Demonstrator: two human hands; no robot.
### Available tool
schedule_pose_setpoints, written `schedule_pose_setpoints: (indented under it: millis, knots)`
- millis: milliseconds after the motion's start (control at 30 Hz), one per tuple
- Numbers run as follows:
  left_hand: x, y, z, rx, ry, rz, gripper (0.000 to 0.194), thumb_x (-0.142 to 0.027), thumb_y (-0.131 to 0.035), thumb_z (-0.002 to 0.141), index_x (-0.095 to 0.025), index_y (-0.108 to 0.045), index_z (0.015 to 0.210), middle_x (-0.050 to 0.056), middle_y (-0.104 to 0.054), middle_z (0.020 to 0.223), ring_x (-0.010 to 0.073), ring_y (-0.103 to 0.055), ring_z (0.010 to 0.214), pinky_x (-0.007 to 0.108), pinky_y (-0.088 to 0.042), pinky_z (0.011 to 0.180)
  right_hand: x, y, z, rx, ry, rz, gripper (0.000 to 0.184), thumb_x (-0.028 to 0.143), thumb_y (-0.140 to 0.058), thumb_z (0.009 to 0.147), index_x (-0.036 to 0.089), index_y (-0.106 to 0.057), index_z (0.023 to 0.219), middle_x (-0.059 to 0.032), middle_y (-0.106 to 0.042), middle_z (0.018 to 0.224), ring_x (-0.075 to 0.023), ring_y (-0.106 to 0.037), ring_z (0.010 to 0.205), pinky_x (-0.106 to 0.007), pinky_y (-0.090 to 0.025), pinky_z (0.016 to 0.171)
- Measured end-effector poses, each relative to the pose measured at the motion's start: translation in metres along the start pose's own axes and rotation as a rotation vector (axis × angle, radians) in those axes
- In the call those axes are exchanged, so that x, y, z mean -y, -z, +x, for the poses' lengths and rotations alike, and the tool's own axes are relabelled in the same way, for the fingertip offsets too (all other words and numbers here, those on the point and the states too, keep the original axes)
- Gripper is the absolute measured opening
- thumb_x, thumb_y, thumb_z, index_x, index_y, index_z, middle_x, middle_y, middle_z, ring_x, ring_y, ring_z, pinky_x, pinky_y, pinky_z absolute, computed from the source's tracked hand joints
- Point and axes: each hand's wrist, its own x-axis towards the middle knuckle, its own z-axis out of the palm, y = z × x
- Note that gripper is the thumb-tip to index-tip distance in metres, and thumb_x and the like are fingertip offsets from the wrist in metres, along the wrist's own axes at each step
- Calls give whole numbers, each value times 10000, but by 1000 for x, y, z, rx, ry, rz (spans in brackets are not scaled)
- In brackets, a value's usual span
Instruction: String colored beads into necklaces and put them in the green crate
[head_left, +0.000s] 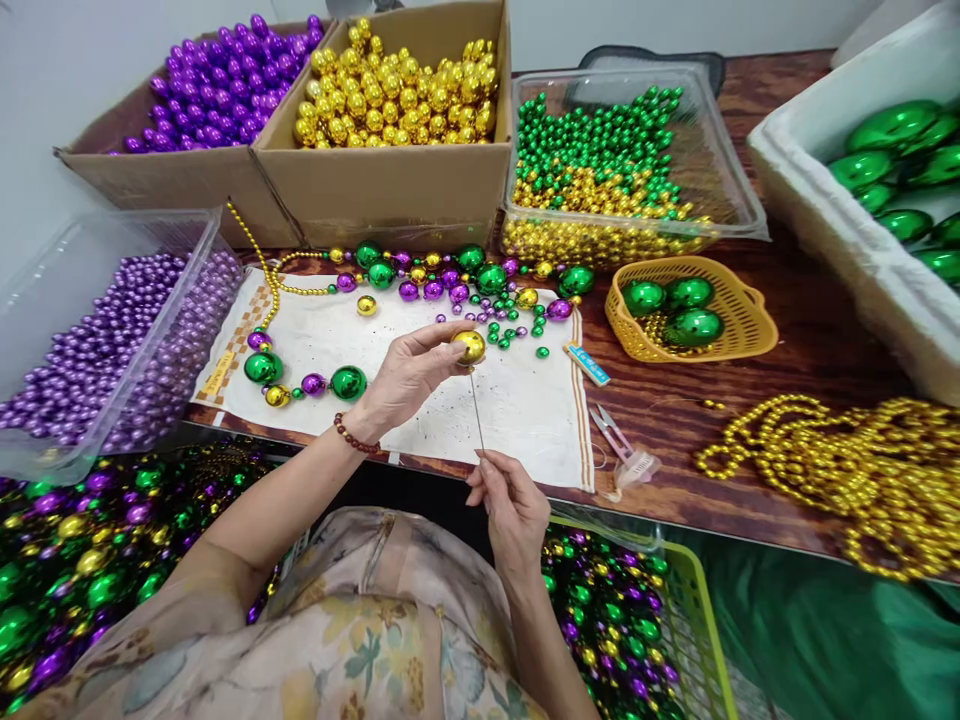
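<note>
Between the thumb and fingers of my left hand (412, 375) is a shiny gold bead (471, 347), held above the white cloth (517, 430). My right hand (514, 505) pinches the lower end of a long thin needle (478, 415), which points up to the underside of the bead. Whether its tip is inside the bead, I cannot tell. A strand of green, purple and gold beads (349, 383) curves along the cloth's left and far sides. Loose small green and purple beads (499, 335) lie beyond my left hand, and a single gold bead (366, 305) sits farther left.
Cardboard boxes of purple beads (225, 85) and gold beads (397, 100) stand at the back. Clear tubs (637, 215) hold smaller beads. On the right are a yellow basket (739, 340), small snips (616, 440), gold bead strands (847, 470) and a white foam box (847, 280).
</note>
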Motion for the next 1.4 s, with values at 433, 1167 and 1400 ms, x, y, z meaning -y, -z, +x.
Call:
schedule_pose_setpoints:
  millis: [433, 1167, 1400]
  knots:
    - [2, -21, -28, 22, -264, 205, 327, -229, -846, 758, -271, -802, 1079, 48, -706, 1091, 137, -672, 970, 239, -594, 866, -6, -11, 3, -36, 109, 21, 148, 242, -540, 1018, 199, -680, 1039, 40, -634, 704, -62, -570, 460, -196, -442, 467]
    - [-7, -21, -27, -30, -194, 65, 329, -260, -869, 741, -283, -800, 1061, 26, -767, 1053, 115, -697, 916, 213, -576, 828, 10, -22, 5, -89, 171, 21, 142, 216, -519, 1024, 198, -660, 1021, 63, -518, 623, -44, -442, 420, -173, -339, 400]
    - [-10, -26, -29, -25, -211, 85, 311, -266, -861, 749, -250, -790, 1051, 34, -754, 1026, 123, -688, 901, 225, -580, 813, 10, -26, 1, -43, 146, 95, 143, 251, -524, 1024, 190, -644, 975, 65, -495, 597, -48, -413, 418, -168, -315, 389]
